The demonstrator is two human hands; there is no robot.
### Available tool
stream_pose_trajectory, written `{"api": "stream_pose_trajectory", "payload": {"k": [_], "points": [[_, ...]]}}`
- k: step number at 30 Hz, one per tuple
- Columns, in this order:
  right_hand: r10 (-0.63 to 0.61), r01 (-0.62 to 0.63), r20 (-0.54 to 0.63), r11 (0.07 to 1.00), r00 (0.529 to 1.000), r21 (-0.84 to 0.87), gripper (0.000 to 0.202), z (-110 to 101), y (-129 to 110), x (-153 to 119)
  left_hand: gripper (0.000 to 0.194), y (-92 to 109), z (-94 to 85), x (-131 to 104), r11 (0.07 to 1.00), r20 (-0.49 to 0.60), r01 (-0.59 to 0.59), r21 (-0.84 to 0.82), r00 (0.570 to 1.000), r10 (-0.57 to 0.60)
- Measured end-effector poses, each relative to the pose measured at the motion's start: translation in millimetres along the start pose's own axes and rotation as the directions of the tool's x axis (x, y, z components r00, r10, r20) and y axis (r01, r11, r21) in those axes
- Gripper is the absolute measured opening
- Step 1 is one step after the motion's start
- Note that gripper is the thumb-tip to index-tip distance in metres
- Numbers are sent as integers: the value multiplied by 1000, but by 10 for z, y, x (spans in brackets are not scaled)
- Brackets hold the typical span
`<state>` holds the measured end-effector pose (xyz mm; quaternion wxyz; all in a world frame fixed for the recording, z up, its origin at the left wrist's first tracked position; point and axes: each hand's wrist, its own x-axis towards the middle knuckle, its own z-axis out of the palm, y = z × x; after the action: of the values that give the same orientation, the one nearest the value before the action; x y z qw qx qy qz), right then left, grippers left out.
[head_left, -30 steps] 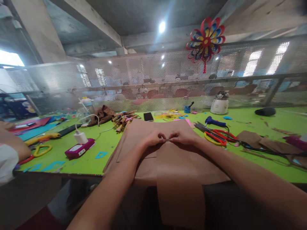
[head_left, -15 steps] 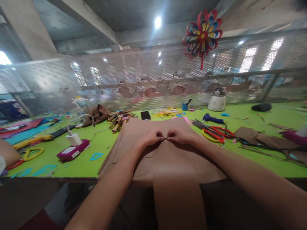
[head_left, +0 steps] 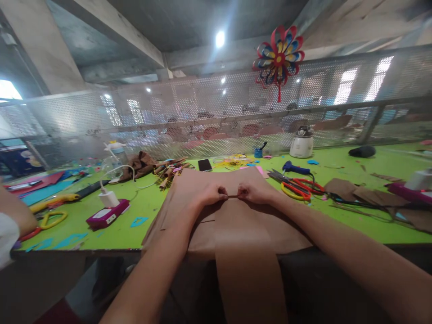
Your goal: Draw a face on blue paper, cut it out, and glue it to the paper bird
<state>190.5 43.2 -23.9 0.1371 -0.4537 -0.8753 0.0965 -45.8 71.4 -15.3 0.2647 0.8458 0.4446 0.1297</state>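
Note:
A long strip of brown paper (head_left: 249, 270) runs from my fingers down over the table's front edge. Its far end is a narrow rolled or folded edge. My left hand (head_left: 216, 194) pinches the left end of that edge, and my right hand (head_left: 248, 192) pinches the right end, a small gap apart. Beneath the strip, larger brown paper sheets (head_left: 195, 180) lie stacked on the green table (head_left: 151, 216). Both hands rest low over these sheets.
Scissors with red and yellow handles (head_left: 297, 188) and a blue-handled tool (head_left: 295, 168) lie on the right. A purple power socket (head_left: 108, 213) with a white plug stands left. Behind are a phone (head_left: 204, 165), brown paper rolls (head_left: 168, 173) and a white bottle (head_left: 302, 143). Another person's arm (head_left: 18, 207) is at far left.
My hands have moved slightly apart along the strip's edge, so more of the narrow edge shows between them. The whole view has shifted a little.

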Motion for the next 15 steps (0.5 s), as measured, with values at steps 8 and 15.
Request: {"api": "stream_pose_trajectory", "payload": {"k": [8, 15], "points": [[7, -5, 26, 997, 1000, -77, 24, -76, -53, -73, 33, -76, -34, 28, 985, 60, 19, 174, 998, -30], [-32, 36, 24, 984, 999, -173, 25, -41, 11, -98, 27, -59, -38, -60, 964, 33, 21, 266, 999, -31]]}}
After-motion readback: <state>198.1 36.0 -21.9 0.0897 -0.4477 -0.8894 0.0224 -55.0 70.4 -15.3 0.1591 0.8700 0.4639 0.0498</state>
